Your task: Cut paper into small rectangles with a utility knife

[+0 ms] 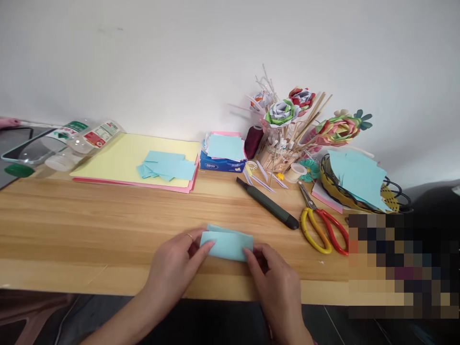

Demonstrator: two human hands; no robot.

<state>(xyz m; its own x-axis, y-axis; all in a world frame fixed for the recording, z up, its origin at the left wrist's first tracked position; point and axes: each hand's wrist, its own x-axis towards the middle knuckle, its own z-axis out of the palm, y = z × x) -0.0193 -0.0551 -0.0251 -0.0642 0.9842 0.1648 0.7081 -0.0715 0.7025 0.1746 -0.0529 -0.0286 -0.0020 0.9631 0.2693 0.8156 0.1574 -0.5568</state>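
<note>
A light blue sheet of paper (230,245), bent over on itself, is held between both hands just above the table's front part. My left hand (176,258) pinches its left end, thumb on the near face and fingers behind; a ring shows on one finger. At the right end, my right hand (275,275) grips the paper the same way, thumb in front. Behind the paper's upper edge a second layer of it is visible. Beyond the hands lie a dark green utility knife (271,206) and scissors (318,223) with one yellow and one red handle.
Yellow and pink sheets (108,160) lie at the back left with blue pieces (167,165) on top. Plastic bottles (89,139) lie beside them. A tissue pack (221,164), paper flowers (282,112) and a basket (332,187) of blue paper line the wall. The lower right is pixelated.
</note>
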